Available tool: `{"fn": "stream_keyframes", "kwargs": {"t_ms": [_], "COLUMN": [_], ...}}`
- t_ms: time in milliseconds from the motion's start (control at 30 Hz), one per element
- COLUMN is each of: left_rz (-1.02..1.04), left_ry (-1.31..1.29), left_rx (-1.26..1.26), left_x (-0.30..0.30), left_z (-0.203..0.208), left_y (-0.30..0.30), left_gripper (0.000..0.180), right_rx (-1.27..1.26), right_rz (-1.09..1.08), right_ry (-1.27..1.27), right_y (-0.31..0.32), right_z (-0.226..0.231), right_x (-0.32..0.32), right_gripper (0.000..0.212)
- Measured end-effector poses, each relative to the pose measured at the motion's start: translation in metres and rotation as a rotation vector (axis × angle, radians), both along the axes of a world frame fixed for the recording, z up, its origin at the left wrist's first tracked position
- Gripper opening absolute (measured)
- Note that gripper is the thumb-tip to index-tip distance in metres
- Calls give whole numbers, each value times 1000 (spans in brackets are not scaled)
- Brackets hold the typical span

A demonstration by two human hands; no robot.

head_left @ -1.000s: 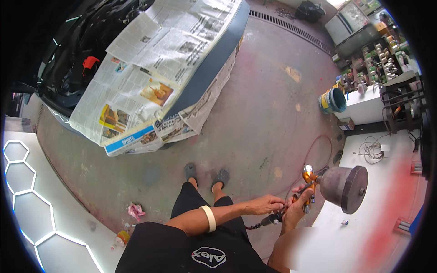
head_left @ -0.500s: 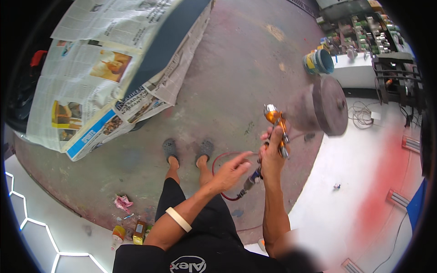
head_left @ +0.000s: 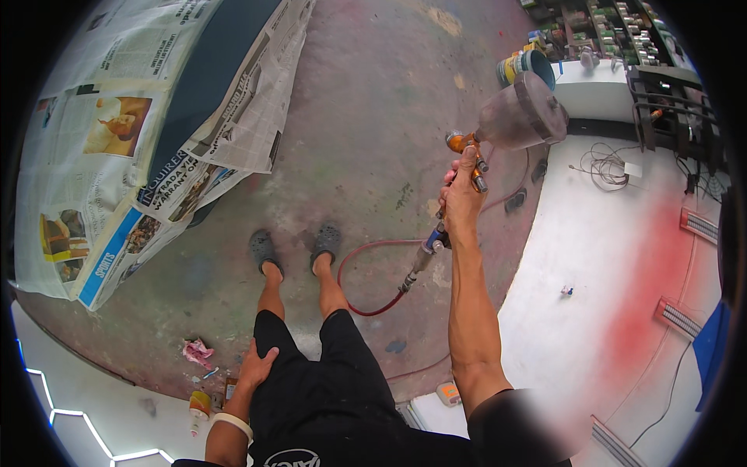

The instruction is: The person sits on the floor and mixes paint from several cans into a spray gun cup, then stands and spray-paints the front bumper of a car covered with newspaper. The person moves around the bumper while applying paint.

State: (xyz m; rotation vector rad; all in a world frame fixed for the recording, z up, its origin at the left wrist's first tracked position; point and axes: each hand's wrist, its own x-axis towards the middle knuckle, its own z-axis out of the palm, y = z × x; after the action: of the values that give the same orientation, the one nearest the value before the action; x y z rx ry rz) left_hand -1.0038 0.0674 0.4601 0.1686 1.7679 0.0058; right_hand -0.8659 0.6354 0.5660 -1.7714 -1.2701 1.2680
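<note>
My right hand (head_left: 464, 191) is wrapped around an orange spray gun (head_left: 471, 145), out in front of me at the end of a stretched arm. A greyish translucent paint cup (head_left: 510, 117) with a dark lid is joined to the gun and leans to the right. Below the grip, a metal-and-blue fitting (head_left: 426, 253) links the gun to a red air hose (head_left: 369, 245) looping near the floor. My left hand (head_left: 255, 364) lies against the side of my left thigh, thumb apart and nothing in it; some of its fingers are hidden.
On the left stands a dark panel (head_left: 206, 86) masked with newspaper (head_left: 74, 171). A bucket (head_left: 527, 68) and crowded shelves of cans (head_left: 615, 35) are at the far right. A crumpled pink cloth (head_left: 198, 352) and a bottle (head_left: 199, 406) lie at lower left. Coiled cable (head_left: 607, 170) rests on the right.
My left hand has left its place beside the spray gun and dropped to my thigh. My right hand has carried the gun farther forward. The view has shifted a little.
</note>
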Motion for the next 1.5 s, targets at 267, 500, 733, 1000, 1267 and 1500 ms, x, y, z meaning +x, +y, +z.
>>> {"fn": "stream_keyframes", "kwargs": {"t_ms": [267,500,733,1000,1267,1500], "left_rz": [-188,-191,-135,359,669,861], "left_ry": [35,38,71,57,-557,-886], "left_rx": [-173,-179,-148,785,938,766], "left_x": [11,9,8,40,98,131], "left_z": [-17,-25,-21,9,52,60], "left_y": [30,29,31,222,439,458], "left_gripper": [116,115,107,46,43,37], "right_rx": [-13,6,-16,6,-87,-62], "right_rz": [-49,4,21,36,-15,-53], "right_ry": [16,50,14,24,-10,35], "right_y": [11,11,7,-12,-13,-4], "right_z": [3,10,14,32,32,33], "right_x": [-1,-10,-22,-34,-18,10], "right_gripper": [64,67,70,70,65,61]}}
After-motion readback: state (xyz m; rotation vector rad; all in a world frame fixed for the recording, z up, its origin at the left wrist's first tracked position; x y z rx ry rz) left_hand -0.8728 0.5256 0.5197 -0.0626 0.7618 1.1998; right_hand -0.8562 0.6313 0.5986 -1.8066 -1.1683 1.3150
